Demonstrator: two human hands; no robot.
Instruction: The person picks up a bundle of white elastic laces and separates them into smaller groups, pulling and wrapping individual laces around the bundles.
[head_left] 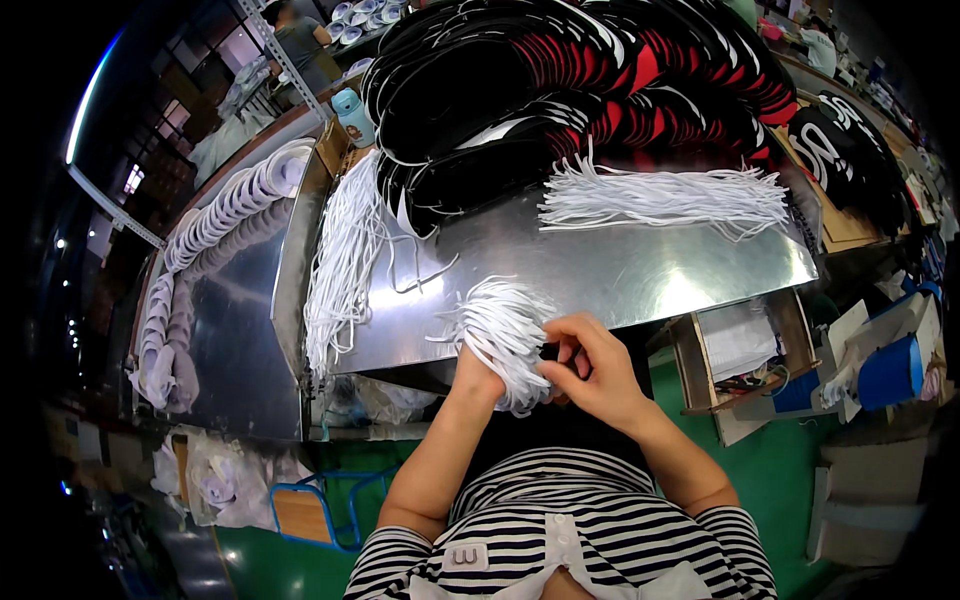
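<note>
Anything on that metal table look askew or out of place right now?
Mostly tidy. One stray white cord lies loose and curled on the metal table, apart from the white cord bundle beside it. The left hand grips another bunch of white cords; the right hand picks at it.

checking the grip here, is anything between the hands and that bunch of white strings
Nothing visible: the left hand is wrapped around the bundle of white strings, and the right hand fingers touch it at the metal table edge.

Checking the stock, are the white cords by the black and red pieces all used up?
No, a thick bundle of white cords lies on the metal table just below the black and red pieces.
</note>
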